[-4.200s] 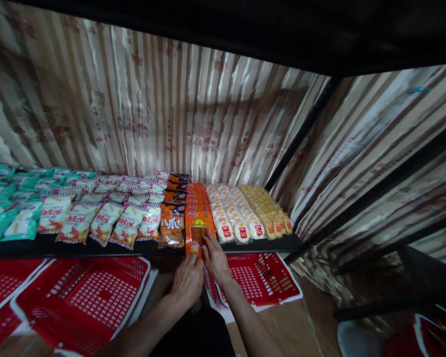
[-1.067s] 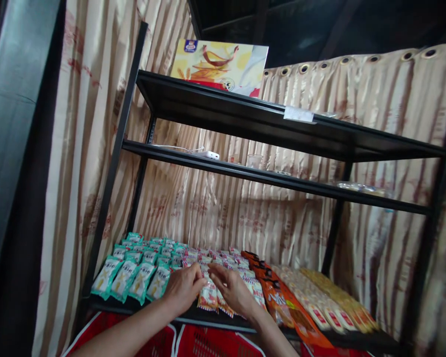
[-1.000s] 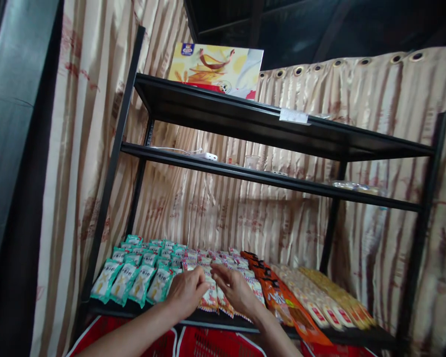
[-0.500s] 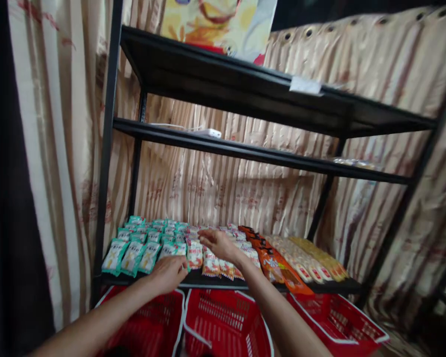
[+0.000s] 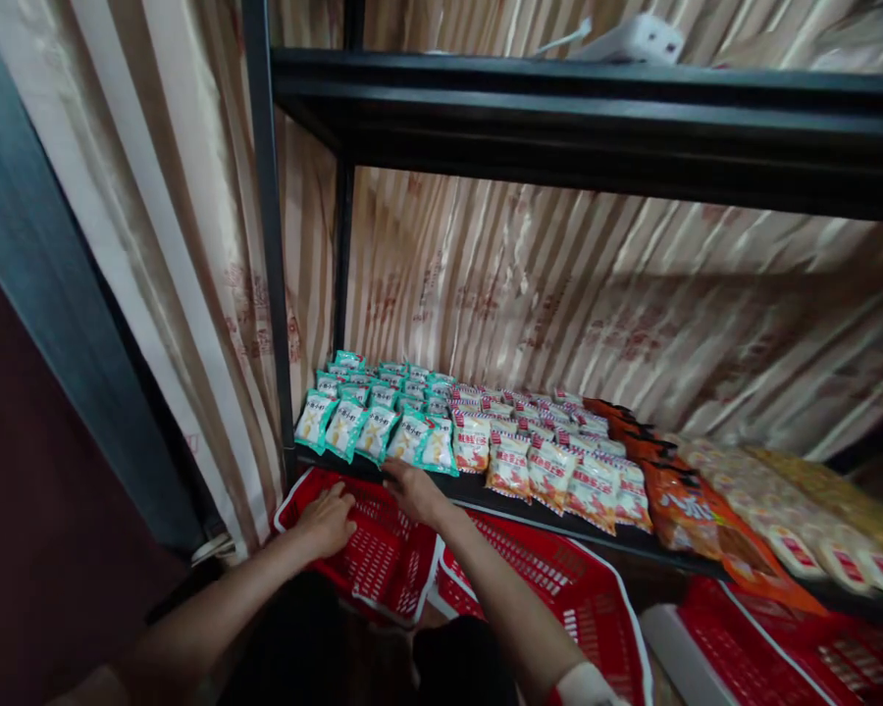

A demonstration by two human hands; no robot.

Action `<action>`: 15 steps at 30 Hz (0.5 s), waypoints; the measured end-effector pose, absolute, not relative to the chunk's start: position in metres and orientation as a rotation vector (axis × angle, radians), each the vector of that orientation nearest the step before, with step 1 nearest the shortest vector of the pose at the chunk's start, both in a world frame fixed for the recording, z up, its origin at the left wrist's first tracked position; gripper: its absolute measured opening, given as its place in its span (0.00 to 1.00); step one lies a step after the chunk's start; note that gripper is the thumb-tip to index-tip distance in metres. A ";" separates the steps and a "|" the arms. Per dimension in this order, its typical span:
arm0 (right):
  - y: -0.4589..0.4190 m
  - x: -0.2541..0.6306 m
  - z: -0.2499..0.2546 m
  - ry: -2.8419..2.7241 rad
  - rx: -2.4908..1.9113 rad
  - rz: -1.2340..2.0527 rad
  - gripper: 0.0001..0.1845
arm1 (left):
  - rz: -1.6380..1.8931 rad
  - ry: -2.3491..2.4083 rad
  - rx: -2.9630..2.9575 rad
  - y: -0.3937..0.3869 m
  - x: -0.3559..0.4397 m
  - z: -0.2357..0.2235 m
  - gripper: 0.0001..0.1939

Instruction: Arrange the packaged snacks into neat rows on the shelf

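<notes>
My left hand lies with its fingers spread on the mesh of a red basket under the lowest shelf. Just right of it, my right hand reaches to the shelf's front edge. Its fingers are stretched out below the front row of teal snack packets, and neither hand holds anything. Along the shelf to the right lie rows of red-and-white packets, orange packets and pale round cakes.
A black upright post stands at the shelf's left end. An upper shelf with a white device on it hangs overhead. Two more red baskets sit on the floor. A striped curtain hangs behind.
My view has dropped and come closer to the lowest shelf. My left hand went down from the shelf edge into the red basket. My right hand drew back from the red-and-white packets to the teal ones.
</notes>
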State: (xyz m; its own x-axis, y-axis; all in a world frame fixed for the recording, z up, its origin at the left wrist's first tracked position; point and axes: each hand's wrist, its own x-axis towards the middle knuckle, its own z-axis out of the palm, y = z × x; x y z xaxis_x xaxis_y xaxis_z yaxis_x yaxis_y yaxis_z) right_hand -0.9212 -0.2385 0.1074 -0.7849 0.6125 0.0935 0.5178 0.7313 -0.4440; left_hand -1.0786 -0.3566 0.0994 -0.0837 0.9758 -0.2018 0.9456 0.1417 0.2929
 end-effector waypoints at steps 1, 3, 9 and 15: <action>-0.235 -0.926 0.100 -2.697 -0.898 0.583 0.21 | 0.144 2.107 1.836 -0.352 -1.078 0.095 0.21; -0.227 -0.936 0.087 -2.675 -0.911 0.555 0.22 | 0.192 2.155 1.814 -0.340 -1.078 0.089 0.23; -0.183 -0.969 0.071 -2.515 -0.884 0.365 0.26 | 0.529 2.337 1.771 -0.299 -1.086 0.070 0.25; -0.150 -1.012 0.077 -2.566 -0.776 0.221 0.27 | 0.755 2.391 1.762 -0.258 -1.092 0.037 0.27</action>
